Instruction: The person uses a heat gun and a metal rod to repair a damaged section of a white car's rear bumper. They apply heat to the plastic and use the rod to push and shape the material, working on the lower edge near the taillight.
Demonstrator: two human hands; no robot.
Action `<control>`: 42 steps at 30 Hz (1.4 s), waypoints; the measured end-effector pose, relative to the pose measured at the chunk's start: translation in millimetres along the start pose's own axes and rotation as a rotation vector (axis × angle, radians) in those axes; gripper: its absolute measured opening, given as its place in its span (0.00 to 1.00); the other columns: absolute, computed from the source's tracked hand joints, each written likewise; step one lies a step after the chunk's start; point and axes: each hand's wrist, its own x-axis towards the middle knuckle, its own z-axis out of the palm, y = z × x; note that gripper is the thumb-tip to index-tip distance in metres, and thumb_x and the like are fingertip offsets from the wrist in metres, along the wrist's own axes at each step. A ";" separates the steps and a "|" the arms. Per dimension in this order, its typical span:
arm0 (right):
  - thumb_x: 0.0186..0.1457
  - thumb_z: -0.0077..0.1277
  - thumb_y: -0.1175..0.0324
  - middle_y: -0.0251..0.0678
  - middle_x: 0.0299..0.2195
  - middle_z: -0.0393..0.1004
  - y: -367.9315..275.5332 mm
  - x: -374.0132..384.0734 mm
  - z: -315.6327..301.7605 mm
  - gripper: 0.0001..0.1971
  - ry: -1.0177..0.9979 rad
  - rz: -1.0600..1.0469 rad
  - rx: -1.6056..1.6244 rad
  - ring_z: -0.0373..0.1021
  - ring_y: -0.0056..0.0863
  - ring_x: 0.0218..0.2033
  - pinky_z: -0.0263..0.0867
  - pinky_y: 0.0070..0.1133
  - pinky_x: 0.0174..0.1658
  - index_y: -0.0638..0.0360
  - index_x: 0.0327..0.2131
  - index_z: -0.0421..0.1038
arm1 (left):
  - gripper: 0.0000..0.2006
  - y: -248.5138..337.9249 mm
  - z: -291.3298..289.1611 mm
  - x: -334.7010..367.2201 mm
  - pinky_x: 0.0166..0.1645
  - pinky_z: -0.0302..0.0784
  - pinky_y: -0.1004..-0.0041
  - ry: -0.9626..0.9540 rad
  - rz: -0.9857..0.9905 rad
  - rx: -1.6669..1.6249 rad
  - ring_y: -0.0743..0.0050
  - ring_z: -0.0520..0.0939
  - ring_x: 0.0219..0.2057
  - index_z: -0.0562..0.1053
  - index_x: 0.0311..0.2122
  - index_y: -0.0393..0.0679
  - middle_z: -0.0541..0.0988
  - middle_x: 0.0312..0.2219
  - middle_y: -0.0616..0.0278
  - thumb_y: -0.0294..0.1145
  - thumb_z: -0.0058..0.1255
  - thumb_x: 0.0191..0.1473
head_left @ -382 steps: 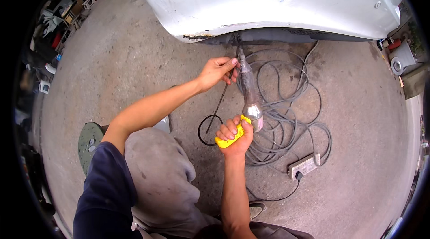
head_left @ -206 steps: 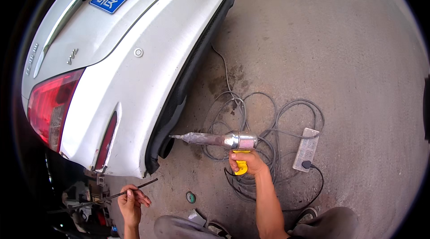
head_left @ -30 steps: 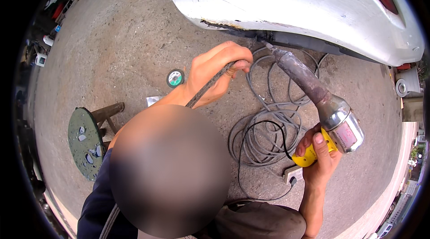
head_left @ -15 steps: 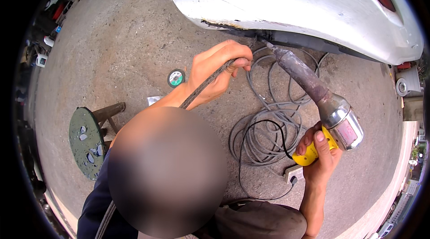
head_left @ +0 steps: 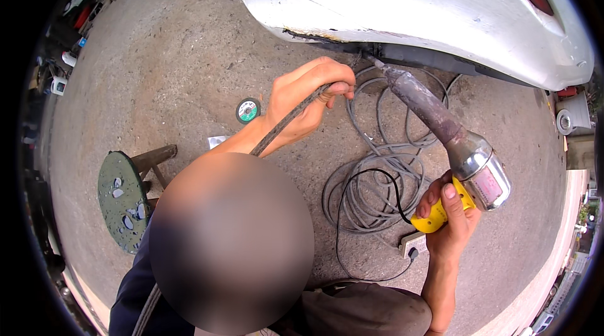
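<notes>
My left hand [head_left: 308,97] is closed, pinching a dark grey plastic welding rod [head_left: 277,128] that runs back along the forearm. Just ahead of its fingers is the scraped, cracked lower edge of a white car bumper [head_left: 390,5]. My right hand [head_left: 450,213] grips the yellow handle of a hot air gun [head_left: 431,100] with a metal body and a long stained barrel. The gun's thin nozzle points up and left, close to the dark strip [head_left: 415,56] under the bumper. Whether nozzle and strip touch, I cannot tell. A blurred round patch hides part of my left arm.
Grey cable [head_left: 371,191] lies coiled on the concrete beneath the gun. Near it is a socket block [head_left: 412,245] with a black plug. A cutting disc [head_left: 248,110] rests left of my left hand. A green-topped stool [head_left: 123,201] stands farther left; my knee [head_left: 371,311] is below.
</notes>
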 end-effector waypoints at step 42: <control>0.54 0.57 0.73 0.37 0.23 0.70 -4.6 4.0 4.1 0.11 0.017 0.011 0.003 0.68 0.26 0.19 0.65 0.22 0.23 0.66 0.39 0.68 | 0.06 -4.4 -10.2 0.7 0.26 0.72 0.79 0.053 -0.015 0.073 0.75 0.79 0.28 0.76 0.40 0.33 0.78 0.32 0.56 0.22 0.50 0.59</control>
